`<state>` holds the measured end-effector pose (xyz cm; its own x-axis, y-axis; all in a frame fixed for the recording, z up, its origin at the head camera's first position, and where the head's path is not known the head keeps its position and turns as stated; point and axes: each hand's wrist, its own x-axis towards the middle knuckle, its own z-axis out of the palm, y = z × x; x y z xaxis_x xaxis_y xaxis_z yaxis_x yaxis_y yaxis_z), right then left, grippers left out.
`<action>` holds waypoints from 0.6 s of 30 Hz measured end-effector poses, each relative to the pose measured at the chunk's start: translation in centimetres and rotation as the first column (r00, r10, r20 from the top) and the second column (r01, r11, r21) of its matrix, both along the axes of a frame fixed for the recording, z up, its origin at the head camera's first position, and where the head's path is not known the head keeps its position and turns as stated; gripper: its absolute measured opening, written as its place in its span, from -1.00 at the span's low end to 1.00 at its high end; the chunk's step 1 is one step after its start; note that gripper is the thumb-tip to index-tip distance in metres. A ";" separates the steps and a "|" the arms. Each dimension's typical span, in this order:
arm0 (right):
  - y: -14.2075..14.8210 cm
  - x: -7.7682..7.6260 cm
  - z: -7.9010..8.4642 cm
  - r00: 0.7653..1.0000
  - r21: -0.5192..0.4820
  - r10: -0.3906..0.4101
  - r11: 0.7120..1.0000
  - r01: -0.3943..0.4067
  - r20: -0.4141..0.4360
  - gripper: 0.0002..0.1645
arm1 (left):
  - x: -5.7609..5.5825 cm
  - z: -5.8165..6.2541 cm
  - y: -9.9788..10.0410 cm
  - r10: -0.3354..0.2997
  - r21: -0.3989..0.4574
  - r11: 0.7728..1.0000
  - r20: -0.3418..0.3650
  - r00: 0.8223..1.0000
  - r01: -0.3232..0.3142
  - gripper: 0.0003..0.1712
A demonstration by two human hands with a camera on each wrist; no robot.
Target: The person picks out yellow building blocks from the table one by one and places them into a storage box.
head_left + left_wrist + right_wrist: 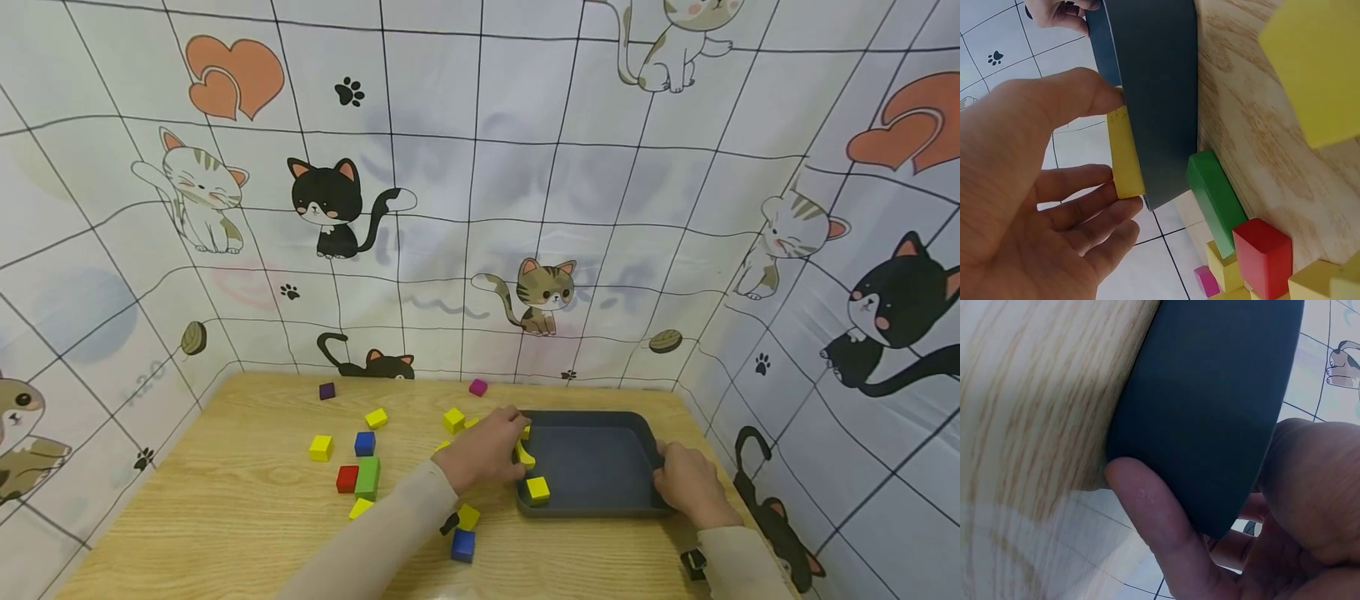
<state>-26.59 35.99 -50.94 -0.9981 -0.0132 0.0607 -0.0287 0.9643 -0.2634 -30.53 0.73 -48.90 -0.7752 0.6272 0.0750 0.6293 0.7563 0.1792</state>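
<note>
A dark grey rectangular tray (592,462) lies on the right part of the wooden table. My left hand (487,450) is at its left rim, pinching a yellow block (1125,153) between thumb and fingers just inside the wall. A yellow cube (537,490) sits in the tray's near left corner; a curved yellow piece (525,457) shows beside my left fingers. On the opposite side, my right hand (693,483) grips the tray's right rim. The right wrist view shows a finger (1147,506) along the outer wall; the inner side is hidden there.
Left of the tray are a red cube (347,479), a green block (367,477), a blue cube (365,443) and several yellow blocks. Another blue cube (462,546) lies near the front. A purple cube (327,391) and a magenta cube (477,387) lie near the cat-patterned back wall.
</note>
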 end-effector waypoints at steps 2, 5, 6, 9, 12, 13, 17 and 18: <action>0.0 0.0 0.0 1.000 -0.001 -0.003 1.000 0.003 0.003 -0.37 | 0.1 0.0 0.0 -0.007 -0.008 1.000 0.004 1.000 0.007 -0.12; 0.0 0.0 0.0 1.000 0.000 -0.001 1.000 0.001 0.005 -0.37 | 0.1 0.1 0.0 -0.017 -0.021 1.000 0.002 1.000 0.017 -0.12; 0.0 0.0 0.1 1.000 0.000 0.000 1.000 0.000 0.003 -0.37 | 0.2 0.1 -0.1 -0.019 -0.026 0.999 0.001 1.000 0.019 -0.12; 0.0 0.0 0.1 1.000 0.000 0.006 1.000 -0.006 0.002 -0.38 | 0.2 0.1 -0.1 -0.023 -0.024 0.999 0.003 1.000 0.023 -0.12; -0.1 -0.1 0.0 1.000 -0.001 0.008 1.000 -0.008 0.003 -0.38 | 0.2 0.1 -0.2 -0.017 -0.015 1.000 0.012 1.000 0.018 -0.12; -0.1 -0.1 0.0 1.000 0.002 0.007 1.000 -0.007 0.002 -0.38 | 0.2 0.1 -0.2 -0.015 -0.012 1.000 0.014 1.000 0.016 -0.12; -0.2 0.0 0.1 1.000 0.009 0.000 1.000 0.000 0.004 -0.38 | 0.2 -0.1 -0.4 -0.010 0.009 1.000 0.022 1.000 0.010 -0.11; -0.2 0.0 0.1 1.000 0.011 0.000 1.000 0.000 0.003 -0.38 | 0.2 -0.1 -0.5 -0.008 0.015 1.000 0.023 1.000 0.008 -0.11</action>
